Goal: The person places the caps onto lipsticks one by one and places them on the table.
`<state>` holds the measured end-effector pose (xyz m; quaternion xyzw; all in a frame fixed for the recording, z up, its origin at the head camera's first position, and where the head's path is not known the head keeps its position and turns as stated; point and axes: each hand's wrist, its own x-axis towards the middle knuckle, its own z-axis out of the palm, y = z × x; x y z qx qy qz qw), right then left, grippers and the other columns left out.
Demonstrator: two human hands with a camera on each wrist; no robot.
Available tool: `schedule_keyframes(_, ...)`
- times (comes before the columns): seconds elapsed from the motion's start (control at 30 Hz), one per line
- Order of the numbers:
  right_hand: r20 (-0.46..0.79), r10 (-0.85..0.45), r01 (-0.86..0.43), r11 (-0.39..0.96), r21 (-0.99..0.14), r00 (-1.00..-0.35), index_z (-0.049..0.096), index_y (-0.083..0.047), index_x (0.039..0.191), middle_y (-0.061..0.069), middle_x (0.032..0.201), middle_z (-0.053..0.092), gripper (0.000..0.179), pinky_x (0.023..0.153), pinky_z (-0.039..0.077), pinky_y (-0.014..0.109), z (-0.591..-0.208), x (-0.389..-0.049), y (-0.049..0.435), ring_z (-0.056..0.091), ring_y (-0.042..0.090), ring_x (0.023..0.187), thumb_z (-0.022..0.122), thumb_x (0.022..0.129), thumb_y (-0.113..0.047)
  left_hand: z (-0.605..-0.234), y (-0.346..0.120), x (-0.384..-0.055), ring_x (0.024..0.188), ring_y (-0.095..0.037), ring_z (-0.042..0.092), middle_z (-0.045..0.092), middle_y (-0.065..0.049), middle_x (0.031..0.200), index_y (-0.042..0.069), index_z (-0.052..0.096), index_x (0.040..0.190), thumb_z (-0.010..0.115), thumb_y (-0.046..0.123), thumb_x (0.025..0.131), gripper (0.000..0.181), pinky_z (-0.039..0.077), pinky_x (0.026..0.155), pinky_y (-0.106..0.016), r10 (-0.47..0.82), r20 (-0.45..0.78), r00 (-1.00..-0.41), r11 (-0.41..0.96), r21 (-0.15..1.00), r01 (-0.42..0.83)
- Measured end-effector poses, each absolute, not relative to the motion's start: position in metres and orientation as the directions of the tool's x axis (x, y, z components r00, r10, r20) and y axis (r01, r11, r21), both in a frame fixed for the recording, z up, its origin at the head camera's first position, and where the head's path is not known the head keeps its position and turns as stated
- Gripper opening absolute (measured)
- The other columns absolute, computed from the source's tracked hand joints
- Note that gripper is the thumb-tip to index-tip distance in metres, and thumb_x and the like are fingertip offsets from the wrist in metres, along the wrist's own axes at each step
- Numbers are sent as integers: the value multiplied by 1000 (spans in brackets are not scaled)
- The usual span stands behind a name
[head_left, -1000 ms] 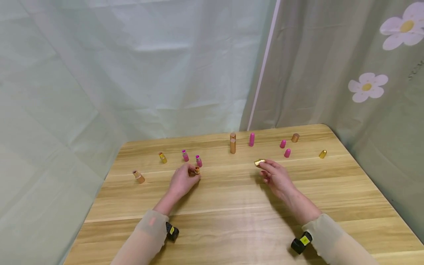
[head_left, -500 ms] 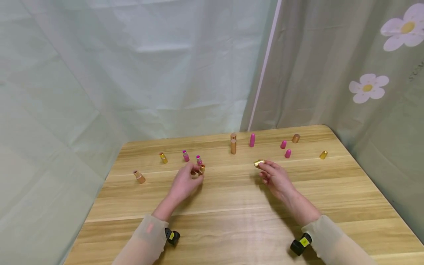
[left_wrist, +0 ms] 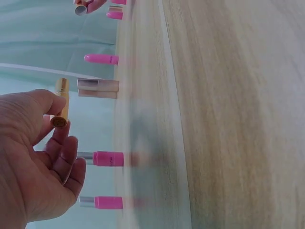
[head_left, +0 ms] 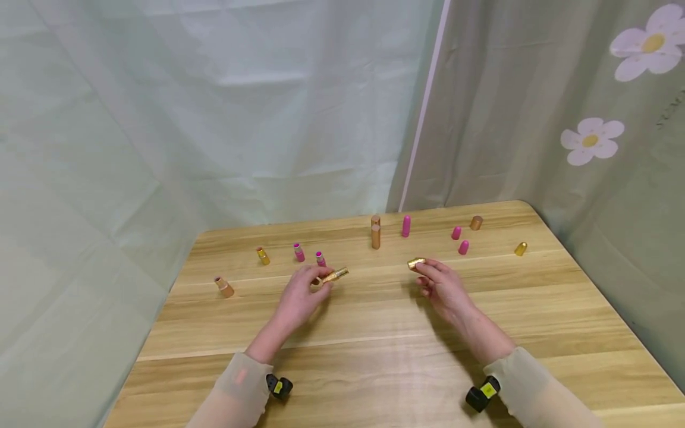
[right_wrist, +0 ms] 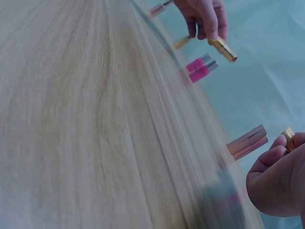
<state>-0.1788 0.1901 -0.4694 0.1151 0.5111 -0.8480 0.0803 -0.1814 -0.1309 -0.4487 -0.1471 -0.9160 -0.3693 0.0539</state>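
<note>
My left hand [head_left: 298, 295] pinches an uncapped gold lipstick tube [head_left: 336, 274] between thumb and fingers, above the table. The tube lies nearly level, its open end pointing right. In the left wrist view the tube's gold base [left_wrist: 59, 121] faces the camera. Opposite, my right hand [head_left: 448, 292] pinches a gold lipstick cap [head_left: 415, 264], tilted and apart from the tube. The cap [right_wrist: 288, 137] is partly hidden by fingers in the right wrist view. Just behind the left hand stands an uncapped pink lipstick [head_left: 320, 258], with another pink lipstick [head_left: 298, 252] beside it.
On the wooden table [head_left: 369, 356], an uncapped gold lipstick [head_left: 263, 255] and a copper one [head_left: 224, 286] stand left. Two copper capped lipsticks [head_left: 376, 236] and a pink one [head_left: 407, 226] stand at the back. Two pink caps [head_left: 464, 247], a copper cap [head_left: 476, 223] and a gold cap [head_left: 521, 248] are right.
My left hand has shifted slightly right and turned the gold lipstick tube from upright to nearly level, open end toward the right hand. The right hand with its cap has barely moved.
</note>
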Motion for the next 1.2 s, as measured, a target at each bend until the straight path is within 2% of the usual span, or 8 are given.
schedule_keyframes(0.2,-273,-14,249,-460,-852,-962,49,-9,111,-6,90,72,13,54,40,17,-469,-178,185,58,4,65,60,103,-9,-446,-127,-180,100,-24,59,63,-6,110,7,71,119,75,16,94,26,53,87,-41,236,224,-946,666,672,325)
schedule_keyframes(0.37,-268,-23,249,-448,-859,-963,48,-7,116,-7,91,71,17,55,40,17,-468,-178,177,58,4,66,60,103,-9,-442,-123,-179,101,-24,60,64,-4,110,11,72,117,73,21,97,23,52,87,-40,252,202,-946,680,658,322)
schedule_keyframes(0.6,-271,-41,259,-455,-852,-962,54,-7,115,-5,93,71,16,54,41,18,-467,-178,158,58,6,67,62,102,-8,-438,-113,-179,103,-20,59,66,1,111,15,72,121,71,26,98,25,51,88,-39,286,191,-939,695,633,341)
schedule_keyframes(1.0,-284,-67,284,-435,-854,-956,61,-5,113,-3,91,70,17,55,42,18,-464,-174,126,59,7,68,68,97,-7,-440,-94,-179,104,-17,59,67,-1,118,16,73,119,73,24,97,23,50,91,-39,332,201,-922,669,638,380)
schedule_keyframes(1.2,-272,-66,274,-428,-861,-960,60,1,121,-3,92,68,28,55,41,19,-468,-175,120,59,8,69,69,96,-7,-440,-91,-178,104,-18,60,66,-2,118,15,73,118,74,22,96,23,51,91,-40,329,209,-921,670,635,384)
